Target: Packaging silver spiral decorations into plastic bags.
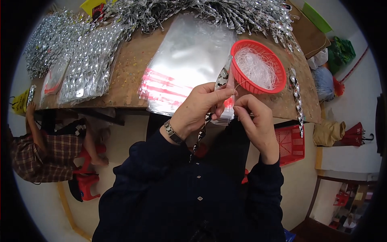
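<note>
My left hand [197,107] is closed around a twisted silver-and-black spiral strip [222,78], whose upper part sticks up past my fingers. Its lower end dangles below my palm. Close by on the right, my right hand [256,121] has thumb and forefinger pinched together; what lies between them is too fine to make out. A thin strand shows at my left fingertips, near a red plastic basket [261,89] full of clear thread [256,66]. Under and beyond my hands lies a stack of clear plastic bags [193,48] with red-marked ends.
On the wooden table [131,72], silver spiral strips [209,12] are heaped along the back, with bagged ones [86,64] at left. Another spiral strip [296,97] hangs over the right edge. A red crate [290,145] stands below. A person in a plaid shirt [48,153] sits at left.
</note>
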